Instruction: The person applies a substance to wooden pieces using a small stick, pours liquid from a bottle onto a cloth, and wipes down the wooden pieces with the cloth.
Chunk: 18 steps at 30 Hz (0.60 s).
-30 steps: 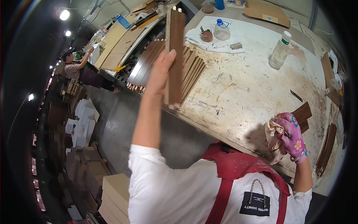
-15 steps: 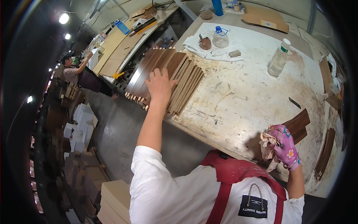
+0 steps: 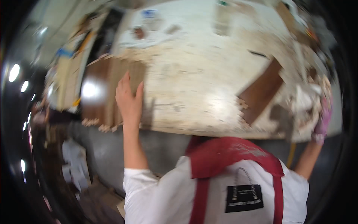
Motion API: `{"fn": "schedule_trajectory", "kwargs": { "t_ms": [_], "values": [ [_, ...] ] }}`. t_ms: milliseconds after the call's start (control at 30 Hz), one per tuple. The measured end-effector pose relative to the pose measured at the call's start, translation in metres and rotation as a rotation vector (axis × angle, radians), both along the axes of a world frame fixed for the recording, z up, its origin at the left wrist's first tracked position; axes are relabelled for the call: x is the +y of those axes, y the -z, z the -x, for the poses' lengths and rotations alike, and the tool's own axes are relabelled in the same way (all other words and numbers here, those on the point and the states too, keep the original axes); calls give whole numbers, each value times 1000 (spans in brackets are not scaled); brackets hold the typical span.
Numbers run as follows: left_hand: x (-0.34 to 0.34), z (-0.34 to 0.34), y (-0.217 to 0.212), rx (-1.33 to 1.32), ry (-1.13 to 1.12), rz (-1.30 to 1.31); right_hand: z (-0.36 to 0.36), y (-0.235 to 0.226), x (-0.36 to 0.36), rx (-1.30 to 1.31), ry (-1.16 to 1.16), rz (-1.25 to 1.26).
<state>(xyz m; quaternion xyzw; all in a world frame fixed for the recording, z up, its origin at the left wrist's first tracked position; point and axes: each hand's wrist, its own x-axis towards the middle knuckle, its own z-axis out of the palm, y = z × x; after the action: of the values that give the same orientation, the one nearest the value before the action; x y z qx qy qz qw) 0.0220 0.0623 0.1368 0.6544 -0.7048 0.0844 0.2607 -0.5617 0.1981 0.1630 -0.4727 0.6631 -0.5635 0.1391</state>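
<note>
The view is blurred by motion. My left hand (image 3: 128,98) lies flat, palm down, on a stack of brown wooden boards (image 3: 102,89) at the left end of the stained white worktable (image 3: 194,74). My right hand (image 3: 323,117), in a pink glove, is at the table's right edge and bunches a whitish cloth (image 3: 304,100). A dark brown wooden piece (image 3: 261,91) lies on the table just left of that cloth, apart from the glove.
Smeared bottles and scraps sit at the table's far side (image 3: 149,26). More wooden strips lie along the right edge (image 3: 291,18). Below the table's near edge is a grey floor (image 3: 164,149) with pale clutter at the lower left (image 3: 74,160).
My left hand brought the raised board down onto the stack and now rests on it. The brown piece, earlier held at my right hand, now lies on the table. The view has swung and blurred.
</note>
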Motion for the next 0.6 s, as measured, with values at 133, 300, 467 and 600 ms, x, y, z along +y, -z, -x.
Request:
{"fn": "schedule_trajectory", "kwargs": {
  "t_ms": [133, 300, 467, 600],
  "values": [
    [39, 109, 52, 441, 376, -312, -37, 20, -21, 199, -11, -204],
    [58, 206, 86, 472, 690, -364, -79, 112, 8, 653, -59, -461],
    [41, 240, 86, 385, 636, -354, -66, 133, 12, 699, -141, -359],
    [40, 249, 95, 495, 637, -477, -53, 89, -24, 439, -28, -258]
  ]
}}
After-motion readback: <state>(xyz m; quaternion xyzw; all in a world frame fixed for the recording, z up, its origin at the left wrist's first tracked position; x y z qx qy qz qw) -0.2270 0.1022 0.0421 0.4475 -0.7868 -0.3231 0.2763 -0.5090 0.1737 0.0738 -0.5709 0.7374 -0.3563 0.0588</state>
